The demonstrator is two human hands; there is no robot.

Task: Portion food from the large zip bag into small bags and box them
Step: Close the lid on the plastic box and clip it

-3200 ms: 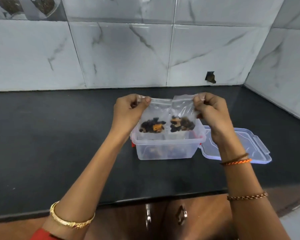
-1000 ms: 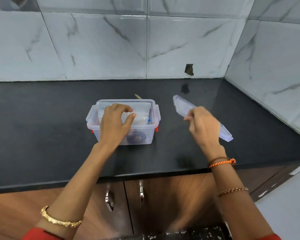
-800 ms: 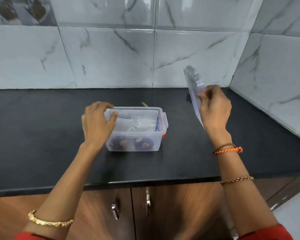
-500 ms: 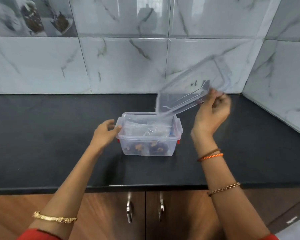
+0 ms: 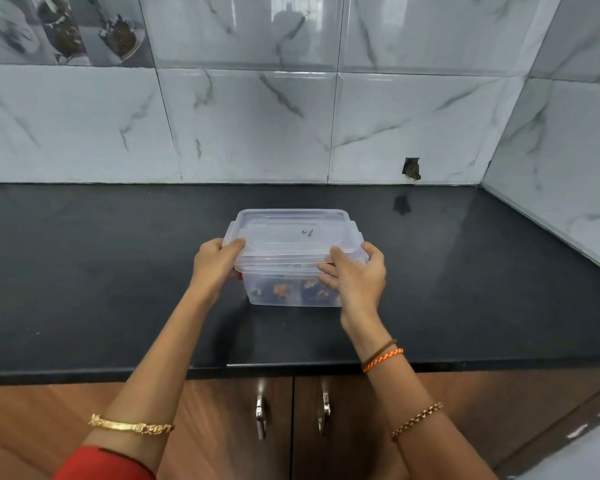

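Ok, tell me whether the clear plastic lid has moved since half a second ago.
Yes. The clear plastic lid has come down from its tilted position above the clear plastic box and now lies on the box, which stands on the black countertop, with both hands at its corners.

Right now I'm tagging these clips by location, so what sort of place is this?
Most likely a home kitchen: a black stone countertop against glossy white marble-look wall tiles, brown wooden cabinet doors with metal handles below, and a clear plastic food box being closed.
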